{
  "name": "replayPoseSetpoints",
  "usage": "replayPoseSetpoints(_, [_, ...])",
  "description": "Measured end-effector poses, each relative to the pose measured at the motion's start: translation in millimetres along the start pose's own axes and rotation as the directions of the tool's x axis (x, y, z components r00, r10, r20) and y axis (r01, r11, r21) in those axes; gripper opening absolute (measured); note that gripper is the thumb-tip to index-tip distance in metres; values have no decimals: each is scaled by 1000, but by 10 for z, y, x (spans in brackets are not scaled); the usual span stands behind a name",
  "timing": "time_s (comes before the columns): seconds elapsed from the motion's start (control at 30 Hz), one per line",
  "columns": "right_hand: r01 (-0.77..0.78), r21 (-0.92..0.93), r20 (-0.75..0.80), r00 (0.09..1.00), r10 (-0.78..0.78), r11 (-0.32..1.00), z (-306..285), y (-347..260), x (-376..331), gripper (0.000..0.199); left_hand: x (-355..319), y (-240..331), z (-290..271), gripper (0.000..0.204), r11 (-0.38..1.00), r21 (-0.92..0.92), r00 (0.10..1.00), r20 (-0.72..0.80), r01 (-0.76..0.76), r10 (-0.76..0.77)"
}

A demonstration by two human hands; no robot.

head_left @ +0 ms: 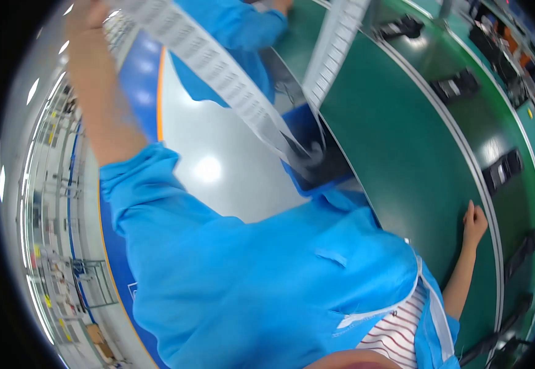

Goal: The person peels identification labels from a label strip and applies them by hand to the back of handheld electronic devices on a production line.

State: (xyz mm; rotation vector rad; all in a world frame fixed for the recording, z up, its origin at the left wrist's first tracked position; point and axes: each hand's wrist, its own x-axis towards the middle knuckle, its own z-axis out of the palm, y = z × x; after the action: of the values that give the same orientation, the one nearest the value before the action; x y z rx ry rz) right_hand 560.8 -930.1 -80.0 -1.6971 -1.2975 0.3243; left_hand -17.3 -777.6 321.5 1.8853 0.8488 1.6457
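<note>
Green bench (396, 135) here, with dark devices (456, 86) lined up past the metal rail (469, 154), shiny pale floor (224, 178) and a blue-sleeved co-worker (243, 27) up top. White label strip (218, 67) slants from near the left hand (97, 13) into a blue bin (329, 186) beside the bench; blur hides those fingers' opening and grip. Right hand (475, 224)'s by the rail, fingers curled, can't tell how tightly or if they're holding anything.
</note>
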Motion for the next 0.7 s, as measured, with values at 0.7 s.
replayPoseSetpoints(0.7, [23, -66, -1, 1000, -23, 998, -153, -76, -138, 40, -628, -546, 3317, 19, 608, -433, 487, 869, 665, 86])
